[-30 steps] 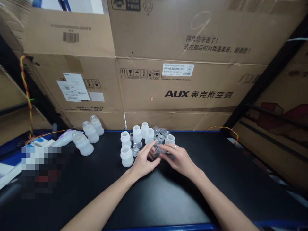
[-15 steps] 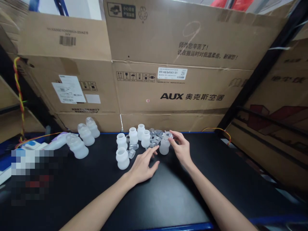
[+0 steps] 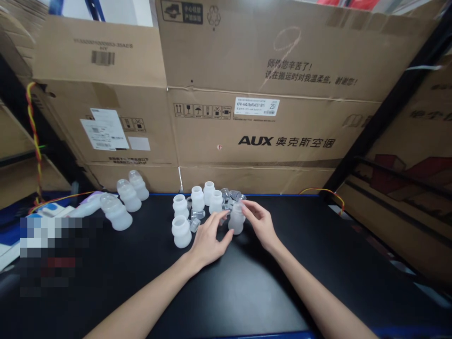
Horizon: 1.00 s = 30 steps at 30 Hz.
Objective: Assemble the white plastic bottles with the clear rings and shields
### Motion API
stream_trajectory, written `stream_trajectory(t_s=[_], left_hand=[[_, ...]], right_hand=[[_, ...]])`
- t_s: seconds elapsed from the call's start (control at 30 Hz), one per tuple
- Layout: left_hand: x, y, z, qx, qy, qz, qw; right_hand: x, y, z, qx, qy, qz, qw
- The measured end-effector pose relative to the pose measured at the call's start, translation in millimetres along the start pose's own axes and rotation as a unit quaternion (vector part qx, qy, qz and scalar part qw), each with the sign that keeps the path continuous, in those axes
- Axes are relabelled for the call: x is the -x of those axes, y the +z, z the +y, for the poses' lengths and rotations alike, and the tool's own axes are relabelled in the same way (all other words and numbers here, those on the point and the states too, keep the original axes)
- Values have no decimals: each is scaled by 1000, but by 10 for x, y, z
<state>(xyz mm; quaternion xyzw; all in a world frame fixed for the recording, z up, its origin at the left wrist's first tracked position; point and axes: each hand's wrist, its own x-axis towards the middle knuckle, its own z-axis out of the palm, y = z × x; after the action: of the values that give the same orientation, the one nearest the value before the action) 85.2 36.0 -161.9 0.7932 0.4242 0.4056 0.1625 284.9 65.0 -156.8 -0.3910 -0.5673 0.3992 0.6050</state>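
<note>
A small frosted white bottle (image 3: 236, 223) with a waisted body stands upright on the black table. My right hand (image 3: 259, 223) has its thumb and fingertips closed at the neck of this bottle, from the right. To the left of it is my left hand (image 3: 211, 239), palm down, with fingers stretched and thumb apart. Its thumb tip is close to the bottle's lower side; contact I cannot make out. Several open-topped white bottles (image 3: 181, 231) stand left of and behind my left hand. Among them lie clear plastic caps (image 3: 194, 224), partly hidden by bottles and fingers.
Three white bottles with clear domed caps (image 3: 116, 214) stand at the left. Beyond them lie a white power strip (image 3: 49, 216) and a twisted red-yellow wire (image 3: 35, 141). Cardboard panels (image 3: 219, 127) wall the back, with dark metal posts (image 3: 356, 155) at the sides.
The bottle at my right hand has moved slightly left and nearer, and my right fingers with it. My left hand stays close by with its thumb nearer the bottle. The camera view has shifted slightly.
</note>
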Motion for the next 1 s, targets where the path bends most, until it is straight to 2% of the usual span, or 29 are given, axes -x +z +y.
stream_trajectory(t_s=[0.1,0.23,0.37,0.5,0.77,1.0], left_hand=[[10,10,-8,19,-18,21,999],[19,13,-12,73,-41,8,996],[1,-16,-9,132,-30,-26,990],[-1,-33,-5,144,-30,-36,988],[16,-25,38,140,-27,-26,990],[9,-48,97,149,-3,-3,989]], right_hand=[[103,64,-77,-10,5,-57,998],[187,110,-135,-18,3,-106,994],[173,82,-119,-19,1,-122,992],[154,37,-126,-5,-2,-139,990],[190,25,-202,75,-54,-157,983],[183,50,-125,96,-95,-124,983]])
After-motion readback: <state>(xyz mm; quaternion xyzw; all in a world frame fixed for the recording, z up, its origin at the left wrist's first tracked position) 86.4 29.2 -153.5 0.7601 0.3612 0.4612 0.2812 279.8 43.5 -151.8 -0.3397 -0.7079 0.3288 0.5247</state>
